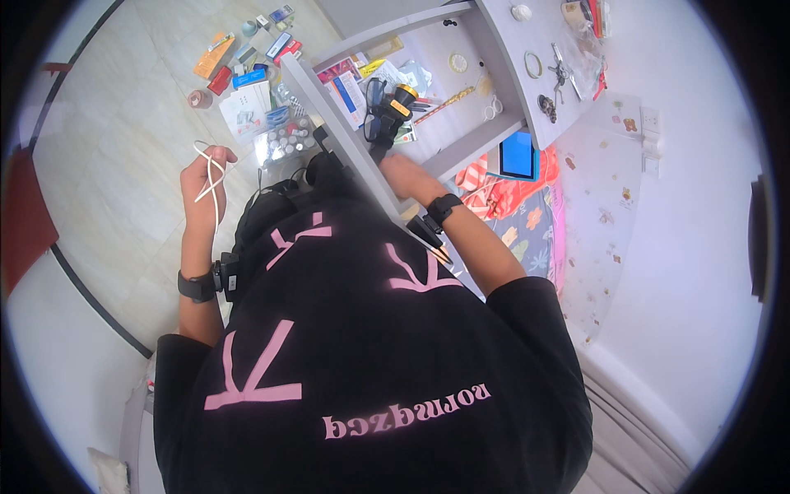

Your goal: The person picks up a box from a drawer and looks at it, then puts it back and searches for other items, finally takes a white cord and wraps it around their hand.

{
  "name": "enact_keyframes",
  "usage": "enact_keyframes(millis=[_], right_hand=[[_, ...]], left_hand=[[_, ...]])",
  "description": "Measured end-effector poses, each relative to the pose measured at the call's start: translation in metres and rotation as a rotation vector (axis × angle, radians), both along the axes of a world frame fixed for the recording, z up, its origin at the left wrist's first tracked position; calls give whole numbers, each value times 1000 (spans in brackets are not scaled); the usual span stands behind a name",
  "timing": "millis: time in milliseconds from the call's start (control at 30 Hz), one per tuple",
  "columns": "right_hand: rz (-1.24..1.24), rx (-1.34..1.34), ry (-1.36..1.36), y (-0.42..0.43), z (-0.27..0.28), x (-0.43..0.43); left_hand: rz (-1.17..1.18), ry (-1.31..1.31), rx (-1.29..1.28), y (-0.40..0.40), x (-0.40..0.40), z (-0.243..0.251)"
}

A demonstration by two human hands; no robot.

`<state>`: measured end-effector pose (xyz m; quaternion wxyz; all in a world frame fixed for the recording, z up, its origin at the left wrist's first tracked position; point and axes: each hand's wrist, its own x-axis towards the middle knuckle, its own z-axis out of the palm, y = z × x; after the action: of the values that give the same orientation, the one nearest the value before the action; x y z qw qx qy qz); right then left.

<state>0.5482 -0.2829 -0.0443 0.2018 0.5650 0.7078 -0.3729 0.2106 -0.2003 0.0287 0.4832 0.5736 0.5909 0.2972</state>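
A looped white cable (213, 179) hangs from my left hand (203, 179), whose fingers are closed on it above the floor. My right hand (404, 176) reaches into an open grey drawer (441, 170), close behind its front panel (345, 129). Its fingers are largely hidden, so its grip cannot be made out. Just beyond it lies what looks like a black headlamp with a yellow ring (404, 96) and a dark strap (384, 139). Glasses (374, 92), a blue-and-white box (347, 99), pens (426, 105) and a twisted gold stick (447, 105) share the drawer.
Small boxes, an orange packet (213, 55), papers (244, 111) and a clear case of small round-topped containers (287, 142) cover the floor ahead. Keys (558, 74) and a green ring (532, 64) lie on the cabinet top (512, 43). A lit tablet (517, 154) rests on bedding (524, 222) at right.
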Motion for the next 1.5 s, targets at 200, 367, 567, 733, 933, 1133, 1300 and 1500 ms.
enact_keyframes(millis=[200, 367, 567, 733, 933, 1133, 1300, 1500], right_hand=[[-66, -1, 32, -4, -11, 0], [-5, -34, 89, -4, -12, 7], [-16, -30, 278, 0, -4, 13], [-344, -156, 397, 6, 7, 16], [-946, -410, 771, -4, 7, 31], [-255, 261, 161, -5, 11, 42], [-177, 109, 60, -3, -4, 25], [-162, 16, 127, -2, 4, 5]], left_hand=[[8, -1, 9, 0, -2, -1], [-16, -39, 77, 0, -3, -2], [-87, 35, 92, 0, -7, 3], [-113, 77, 81, 0, -11, 3], [-74, 97, 108, -2, -14, -3], [-118, 138, 19, 2, -15, 1], [-148, 174, -12, 7, -9, 6], [-179, 215, 30, 11, -3, 11]])
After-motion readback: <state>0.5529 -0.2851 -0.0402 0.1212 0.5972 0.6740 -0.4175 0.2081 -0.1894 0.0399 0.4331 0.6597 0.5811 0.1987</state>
